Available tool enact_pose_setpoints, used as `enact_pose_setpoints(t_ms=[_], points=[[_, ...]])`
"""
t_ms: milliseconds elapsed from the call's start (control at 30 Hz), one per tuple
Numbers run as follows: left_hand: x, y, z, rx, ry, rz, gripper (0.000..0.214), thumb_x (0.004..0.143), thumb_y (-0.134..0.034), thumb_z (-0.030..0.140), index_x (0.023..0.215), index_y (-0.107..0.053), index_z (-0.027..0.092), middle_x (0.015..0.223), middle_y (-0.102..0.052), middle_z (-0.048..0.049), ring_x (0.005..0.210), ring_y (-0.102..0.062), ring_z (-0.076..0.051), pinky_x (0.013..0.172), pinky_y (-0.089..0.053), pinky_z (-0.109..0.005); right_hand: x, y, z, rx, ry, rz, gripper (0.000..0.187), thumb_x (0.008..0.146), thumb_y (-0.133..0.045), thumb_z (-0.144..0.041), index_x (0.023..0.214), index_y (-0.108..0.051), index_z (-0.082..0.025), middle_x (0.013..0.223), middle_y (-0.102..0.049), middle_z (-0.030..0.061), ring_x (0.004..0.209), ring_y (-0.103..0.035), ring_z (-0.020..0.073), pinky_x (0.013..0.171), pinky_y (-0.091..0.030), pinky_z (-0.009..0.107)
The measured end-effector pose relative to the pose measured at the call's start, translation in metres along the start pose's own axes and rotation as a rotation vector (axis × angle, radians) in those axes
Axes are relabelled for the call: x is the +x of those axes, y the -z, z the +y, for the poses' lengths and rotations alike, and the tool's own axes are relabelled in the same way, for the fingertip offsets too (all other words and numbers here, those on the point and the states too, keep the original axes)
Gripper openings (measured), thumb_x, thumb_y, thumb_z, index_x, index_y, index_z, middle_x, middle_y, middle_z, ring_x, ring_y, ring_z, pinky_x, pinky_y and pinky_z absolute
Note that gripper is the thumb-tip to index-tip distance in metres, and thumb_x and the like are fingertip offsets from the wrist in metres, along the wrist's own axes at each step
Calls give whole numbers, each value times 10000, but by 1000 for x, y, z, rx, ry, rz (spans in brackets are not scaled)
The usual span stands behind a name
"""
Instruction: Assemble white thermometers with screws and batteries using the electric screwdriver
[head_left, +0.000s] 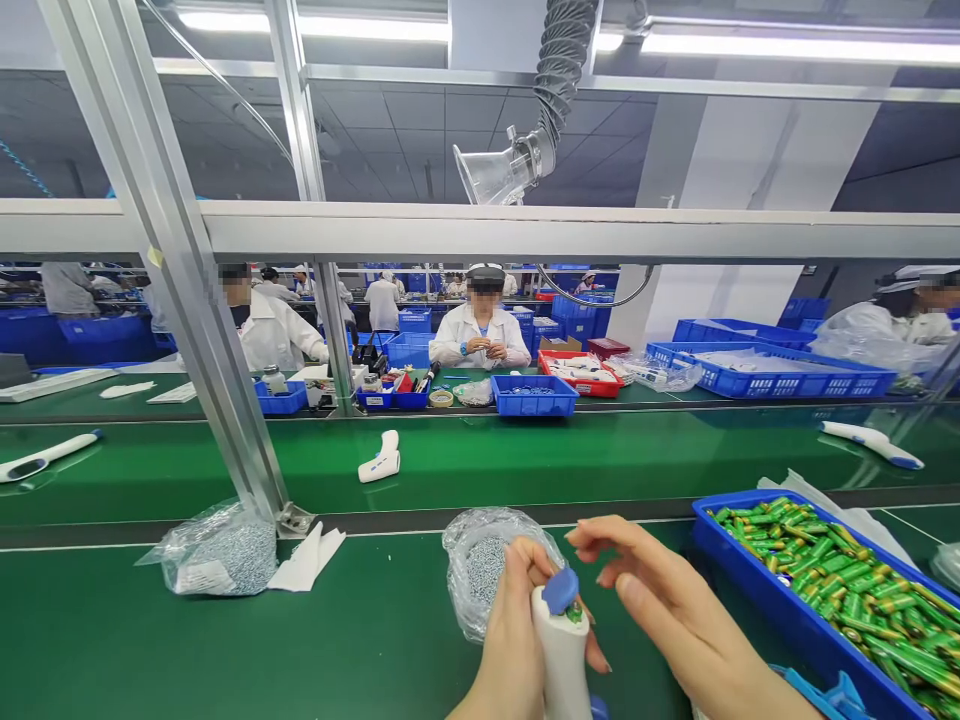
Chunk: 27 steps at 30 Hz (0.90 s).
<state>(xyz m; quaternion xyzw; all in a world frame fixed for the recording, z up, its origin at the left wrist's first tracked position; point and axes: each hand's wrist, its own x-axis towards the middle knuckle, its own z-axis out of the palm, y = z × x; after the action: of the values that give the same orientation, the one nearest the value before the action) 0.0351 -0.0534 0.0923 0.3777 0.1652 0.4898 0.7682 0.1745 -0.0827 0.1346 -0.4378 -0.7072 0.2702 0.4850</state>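
Observation:
My left hand (511,635) is wrapped round a white handheld thermometer (562,655), its end tilted up toward me. At that end a blue cap (560,590) stands ajar, and a bit of green shows beneath it. Just to the right hovers my right hand (667,610), fingers apart and slightly bent, holding nothing. Behind my left hand lies an open clear plastic bag (466,570) of small silvery screws or similar parts. A blue tray (709,545) at the right is filled with green and gold batteries (847,580).
A second bag of small parts (225,555) and white paper (307,555) lie by the metal post (202,330). White thermometers (381,458) rest on the green conveyor (600,455). Across it, a person in white (480,335) sits behind a blue bin (534,403). A clear suction hood (499,172) hangs above.

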Motion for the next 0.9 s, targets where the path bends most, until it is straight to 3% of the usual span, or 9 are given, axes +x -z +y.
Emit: enact_pose_setpoints(t_ms=[133, 200, 300, 433, 533, 633, 733, 833, 900], points=[[-1, -2, 0, 35, -9, -10, 518, 818, -356, 706, 768, -401, 192, 569, -554, 52, 397, -545, -83, 422, -365, -169, -1, -8, 8, 311, -264, -17, 417, 895, -397, -577, 1140, -551, -277, 1170, -528, 74, 1098, -479, 234, 893, -441, 357], [-2, -2, 1, 46, -15, -24, 520, 807, -370, 711, 766, -404, 194, 561, -533, 62, 393, -533, -79, 426, -375, -173, -2, -16, 2, 503, -402, -88, 462, 884, -395, -609, 1149, -557, -266, 1114, -548, 74, 983, -520, 208, 783, -463, 307], [-4, -2, 2, 84, 10, -66, 544, 793, -352, 733, 751, -407, 194, 539, -507, 65, 385, -501, -65, 424, -382, -169, -6, -28, -8, 737, -560, -180, 434, 812, -577, -572, 1125, -602, -271, 948, -561, 32, 727, -482, 117, 591, -393, 186], [-5, 1, 4, 89, 30, -145, 516, 793, -357, 731, 799, -380, 216, 606, -532, 58, 360, -463, -60, 368, -335, -164, -13, -33, -7, 1091, -693, -224, 336, 730, -735, -429, 1025, -667, -285, 851, -524, -17, 591, -381, 44, 582, -347, 140], [-6, 2, 3, 160, 1, -165, 510, 810, -337, 718, 814, -390, 210, 588, -541, 41, 393, -442, -65, 401, -326, -175, -15, -32, -1, 1241, -707, -293, 343, 691, -773, -325, 1011, -671, -255, 854, -519, -9, 609, -420, 42, 598, -355, 143], [-6, 2, 0, 207, -63, -174, 522, 807, -346, 718, 800, -413, 201, 582, -536, 21, 478, -459, -89, 472, -340, -201, -18, -32, 4, 1266, -651, -373, 401, 666, -789, -293, 1038, -650, -237, 817, -499, -10, 597, -432, 38, 566, -345, 135], [-6, 3, -3, 259, -57, -144, 525, 807, -343, 719, 796, -445, 204, 630, -524, 9, 526, -468, -112, 513, -363, -233, -23, -34, 14, 1152, -645, -304, 452, 672, -787, -353, 1082, -622, -260, 832, -494, -14, 603, -421, 35, 538, -337, 118], [-1, 4, -6, 267, -32, -59, 531, 801, -318, 734, 787, -448, 220, 671, -512, 6, 538, -471, -125, 524, -376, -253, -22, -36, 28, 862, -626, -227, 515, 734, -681, -530, 1177, -574, -290, 1019, -535, 28, 698, -486, 87, 586, -409, 158], [4, 4, -7, 227, 3, 8, 548, 790, -280, 757, 815, -440, 234, 662, -495, 10, 535, -476, -135, 510, -376, -258, -15, -35, 35, 569, -560, -212, 569, 805, -509, -640, 1269, -503, -310, 1235, -474, 61, 822, -538, 158, 649, -470, 238]])
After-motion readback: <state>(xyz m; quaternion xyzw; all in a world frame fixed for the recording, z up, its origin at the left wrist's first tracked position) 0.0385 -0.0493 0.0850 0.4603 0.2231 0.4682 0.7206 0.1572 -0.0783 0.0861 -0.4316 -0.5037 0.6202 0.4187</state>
